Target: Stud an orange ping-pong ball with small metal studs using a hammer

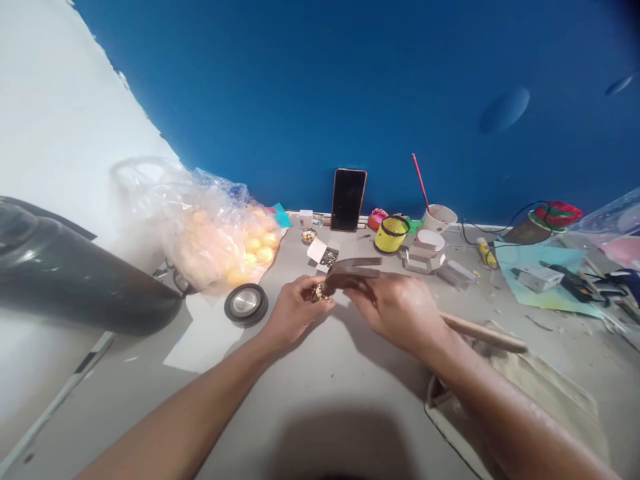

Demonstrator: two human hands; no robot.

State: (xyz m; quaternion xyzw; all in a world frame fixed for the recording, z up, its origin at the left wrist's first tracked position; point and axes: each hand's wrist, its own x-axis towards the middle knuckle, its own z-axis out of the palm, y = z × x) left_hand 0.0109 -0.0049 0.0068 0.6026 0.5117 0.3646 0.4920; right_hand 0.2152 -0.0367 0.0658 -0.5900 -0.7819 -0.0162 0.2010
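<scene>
My left hand (290, 312) pinches a small round ball (318, 292) whose surface is speckled with shiny gold and dark spots. A claw hammer (353, 269) is in my right hand (406, 308), with its wooden handle (483, 332) sticking out to the right past my wrist. The hammer's face rests on or just over the ball; which one I cannot tell. Just behind them stands an open white box (317, 252) of small dark metal pieces, perhaps tacks. A second speckled ball (309, 235) sits behind that box.
At left are a clear plastic bag (210, 233) of orange balls, a black round lid (246, 304) and a large dark cylinder (90, 280). A phone (349, 199) leans on the blue wall. A yellow cup (391, 235), white cup (441, 217) and beige cloth bag (540, 393) are at right.
</scene>
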